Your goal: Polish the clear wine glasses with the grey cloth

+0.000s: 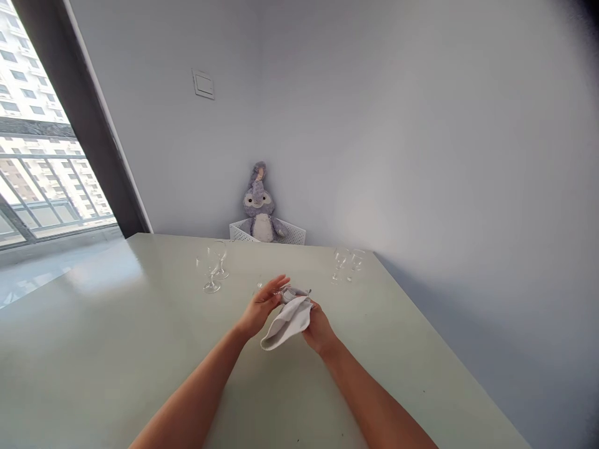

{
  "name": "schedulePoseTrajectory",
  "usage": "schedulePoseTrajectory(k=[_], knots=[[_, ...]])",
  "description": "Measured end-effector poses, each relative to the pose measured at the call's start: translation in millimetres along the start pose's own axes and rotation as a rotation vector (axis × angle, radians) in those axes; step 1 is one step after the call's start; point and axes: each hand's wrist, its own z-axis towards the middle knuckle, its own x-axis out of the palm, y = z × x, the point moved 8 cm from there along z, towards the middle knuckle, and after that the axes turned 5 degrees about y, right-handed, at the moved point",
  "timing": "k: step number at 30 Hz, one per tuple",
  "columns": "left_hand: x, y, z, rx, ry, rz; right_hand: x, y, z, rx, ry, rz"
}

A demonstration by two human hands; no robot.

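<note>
A light grey cloth (291,319) hangs from my right hand (319,325), whose fingers are closed around it and mostly hidden. Part of the cloth is bunched against a clear glass (287,291) held between both hands above the table. My left hand (262,305) grips this glass from the left, its thumb bent toward it and the other fingers reaching past it. The glass's full shape is hidden by the hands and cloth. Just behind my left hand shows another bit of clear glass (257,287); I cannot tell whether it is a separate piece.
On the pale table (140,349), two clear stemmed glasses (212,285) stand to the left and two smaller ones (340,262) to the right. Beyond the far edge, a plush toy (262,226) sits in a white perforated basket (296,234). Walls border the back and right; a window (47,156) is left.
</note>
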Motion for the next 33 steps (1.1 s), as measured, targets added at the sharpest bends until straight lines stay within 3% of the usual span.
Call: schedulePoseTrajectory(k=[2,7,9,13,15,17,19,22,26,29,33], knots=[[-1.6,1,0,-0.013,0.011,0.022,1,1,0,-0.006,-0.013,-0.01],[-15.2,6,0,-0.087,-0.108,0.14,13,23,-11,-0.245,0.099,-0.486],[-15.3,6,-1,-0.1,-0.124,0.116,13,24,-12,-0.28,0.098,-0.565],[0.8,-1,-1,-0.052,0.004,-0.064,3,17,-5,-0.193,0.012,-0.235],[6.2,-5,-1,-0.014,0.05,-0.053,4,10,-1,-0.09,0.025,-0.055],[4.9,-6,-1,0.011,0.041,0.016,6,7,0,-0.048,0.044,-0.029],[-0.7,-3,-1,-0.015,0.004,0.076,7,14,-3,-0.131,0.046,-0.176],[-10.0,4,-1,-0.091,-0.06,0.14,14,26,-11,-0.329,0.092,-0.616],[-14.1,7,0,-0.122,-0.091,0.265,16,26,-13,-0.398,0.131,-1.076],[-22.2,1,-1,-0.061,-0.18,0.362,3,32,-7,-0.389,0.06,-1.017],[-30.5,-19,-5,0.167,-0.27,0.373,-15,37,-1,-0.328,0.014,-0.804]])
